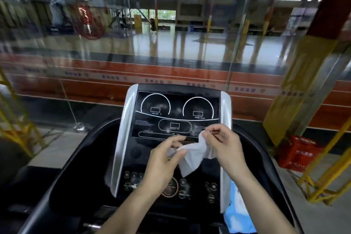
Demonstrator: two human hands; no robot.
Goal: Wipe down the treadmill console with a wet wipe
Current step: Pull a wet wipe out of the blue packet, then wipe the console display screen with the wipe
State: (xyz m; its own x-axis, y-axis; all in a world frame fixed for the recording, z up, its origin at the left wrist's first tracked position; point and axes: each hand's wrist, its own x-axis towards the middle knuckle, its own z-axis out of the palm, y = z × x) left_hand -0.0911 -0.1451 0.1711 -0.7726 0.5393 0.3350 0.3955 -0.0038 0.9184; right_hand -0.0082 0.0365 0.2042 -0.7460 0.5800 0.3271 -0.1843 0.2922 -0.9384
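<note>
The treadmill console is a black panel with two white dial outlines, silver side trims and rows of round buttons lower down. A white wet wipe hangs crumpled in the air in front of the console's middle. My left hand pinches its left edge with thumb and fingers. My right hand pinches its upper right corner. Both hands hover just above the panel; the wipe's lower tip dangles over the buttons. My forearms hide part of the lower button area.
A blue and white wipes pack lies in the console's right side pocket. Black handrails curve along both sides. A glass wall stands right behind the console. A red box and yellow metal frames sit on the floor at right.
</note>
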